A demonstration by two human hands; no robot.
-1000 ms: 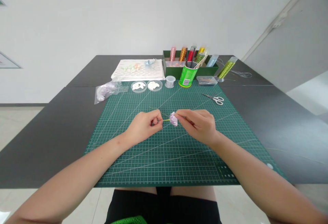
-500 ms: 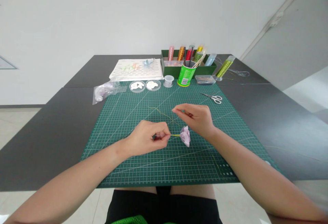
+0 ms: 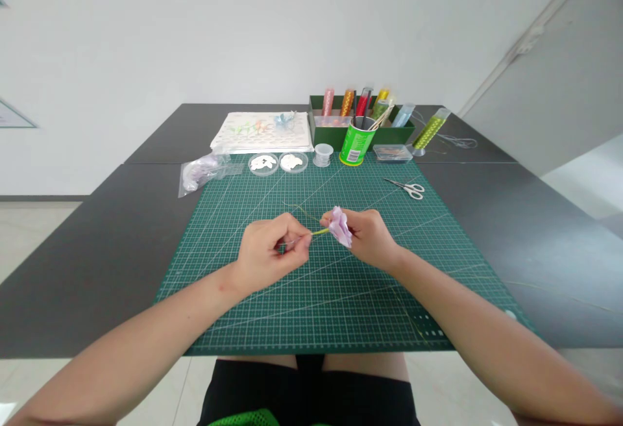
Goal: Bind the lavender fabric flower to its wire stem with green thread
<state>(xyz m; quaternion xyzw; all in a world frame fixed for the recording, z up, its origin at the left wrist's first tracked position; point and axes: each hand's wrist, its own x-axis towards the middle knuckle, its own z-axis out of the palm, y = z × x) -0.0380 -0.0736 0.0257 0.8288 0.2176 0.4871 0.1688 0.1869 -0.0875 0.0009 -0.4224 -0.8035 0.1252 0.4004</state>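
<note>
My left hand [image 3: 275, 244] is closed, pinching the thin yellow-green stem [image 3: 320, 232] of a pale lilac artificial flower [image 3: 340, 226]. The flower's head points to the right, above the green cutting mat [image 3: 292, 315]. Just behind the blossom is my right hand [image 3: 367, 234], its fingers pressed together and partly covered by the petals. Whatever they may hold is too fine or hidden to make out. A thin yellowish thread [image 3: 302, 210] lies on the mat and runs towards the right fingertips.
White scissors [image 3: 413, 190] lie at the mat's right. Along the back stand two dishes of white pieces [image 3: 263, 163], a stack of small clear containers [image 3: 322, 155], a green can [image 3: 357, 143], a box of thread spools [image 3: 331, 135] and a green spool [image 3: 431, 130]. A plastic bag [image 3: 197, 175] lies left.
My left hand has lifted the flower up and slightly left, tilting it upward. My right hand has lowered a little and is now right behind the blossom.
</note>
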